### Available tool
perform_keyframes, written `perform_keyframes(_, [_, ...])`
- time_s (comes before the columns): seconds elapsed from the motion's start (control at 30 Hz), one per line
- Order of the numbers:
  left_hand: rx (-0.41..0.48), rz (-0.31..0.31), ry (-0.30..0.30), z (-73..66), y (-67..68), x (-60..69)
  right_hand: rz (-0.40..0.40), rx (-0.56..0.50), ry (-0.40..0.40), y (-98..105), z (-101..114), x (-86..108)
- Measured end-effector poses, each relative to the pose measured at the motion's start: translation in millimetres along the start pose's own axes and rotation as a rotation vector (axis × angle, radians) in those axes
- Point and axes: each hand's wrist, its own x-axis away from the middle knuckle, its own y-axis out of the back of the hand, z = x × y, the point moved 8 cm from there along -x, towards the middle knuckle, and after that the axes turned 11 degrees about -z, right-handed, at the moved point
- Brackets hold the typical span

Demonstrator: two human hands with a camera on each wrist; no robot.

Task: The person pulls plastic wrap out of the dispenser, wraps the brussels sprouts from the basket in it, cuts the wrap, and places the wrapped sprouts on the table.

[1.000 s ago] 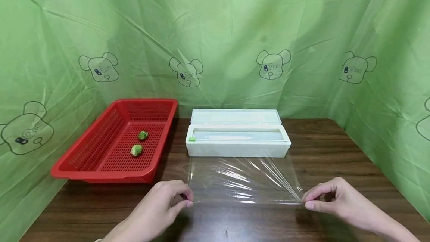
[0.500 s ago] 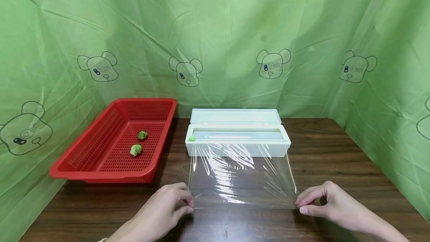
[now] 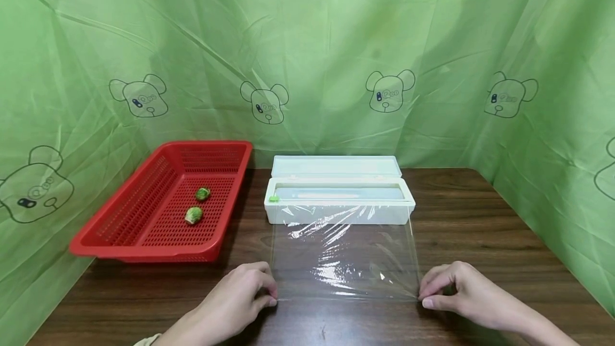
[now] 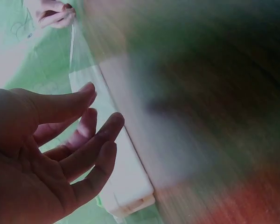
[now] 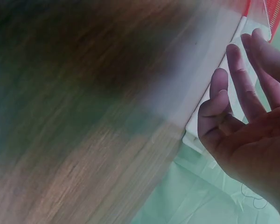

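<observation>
A clear sheet of cling film [image 3: 346, 260] stretches from a white dispenser box [image 3: 341, 213] toward the front of the table. My left hand [image 3: 240, 295] pinches its near left corner between thumb and fingertips. At the near right corner, my right hand [image 3: 463, 295] pinches the film in the same way. The film's front edge runs nearly straight between both hands, just above the tabletop. The box lid [image 3: 336, 166] stands open at the back, and a small green slider [image 3: 274, 198] sits at the left end of its front rail. In both wrist views the film is faint.
On the left stands a red perforated basket [image 3: 144, 251] holding two Brussels sprouts, one paler sprout [image 3: 194, 215] and one darker sprout [image 3: 203, 194]. Beneath everything is a dark wood table [image 3: 485, 228]. A green curtain [image 3: 317, 41] with bear prints closes off the back and sides.
Both hands have come slightly nearer the table's front, drawing the film with them. My right hand has also shifted left. Film now lies over the box's front face, with its glare changed.
</observation>
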Motion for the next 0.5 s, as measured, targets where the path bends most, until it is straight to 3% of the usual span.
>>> perform_keyframes(0.33, [-0.017,0.048,-0.071,2.3,-9.1,-0.7,0.036,0.043,0.024,-6.0,-1.9,-3.5])
perform_keyframes(0.5, [-0.039,0.063,-0.048,4.9,-10.3,-0.6,0.04,0.08,0.029,-6.9,-2.4,-3.9])
